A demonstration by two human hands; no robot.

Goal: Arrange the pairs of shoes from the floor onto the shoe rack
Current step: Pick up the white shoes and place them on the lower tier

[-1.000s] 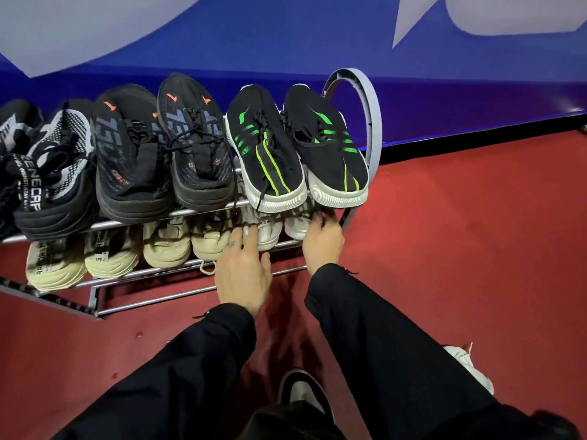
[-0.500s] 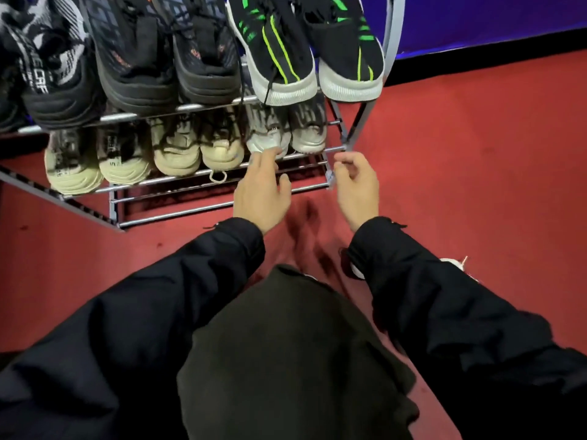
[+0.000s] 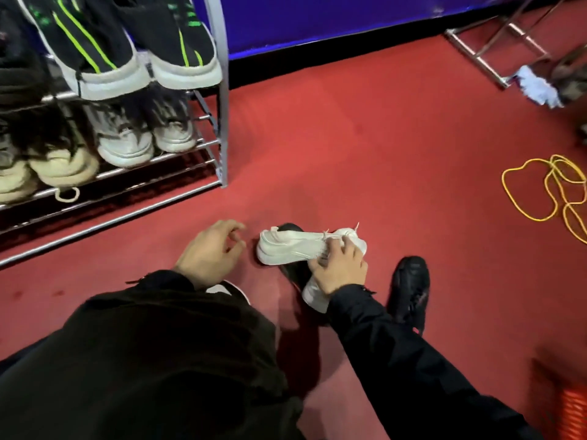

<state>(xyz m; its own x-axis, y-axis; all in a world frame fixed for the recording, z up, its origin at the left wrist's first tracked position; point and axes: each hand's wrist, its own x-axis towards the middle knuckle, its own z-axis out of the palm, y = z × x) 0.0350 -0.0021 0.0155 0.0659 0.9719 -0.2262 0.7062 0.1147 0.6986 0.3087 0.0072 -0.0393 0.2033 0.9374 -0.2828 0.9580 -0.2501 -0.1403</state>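
Observation:
A white sneaker (image 3: 292,247) lies on its side on the red floor, and my right hand (image 3: 338,268) grips it at the laces. A second white shoe (image 3: 313,295) shows partly under that hand. My left hand (image 3: 211,254) hovers just left of the sneaker, fingers apart and empty. The metal shoe rack (image 3: 222,122) stands at the upper left. Its top shelf carries black shoes with green stripes (image 3: 133,49). White sneakers (image 3: 143,141) and cream ones (image 3: 60,166) fill the lower shelf.
A black shoe (image 3: 409,287) rests on the floor right of my right arm. A yellow cord (image 3: 546,192) lies coiled at the right. A metal frame (image 3: 482,55) with a white cloth (image 3: 536,87) sits far right, an orange object (image 3: 571,411) at the bottom right.
The view swung right and down from the rack. Both hands left the lower shelf; my right hand took hold of the white sneaker on the floor and my left came down beside it.

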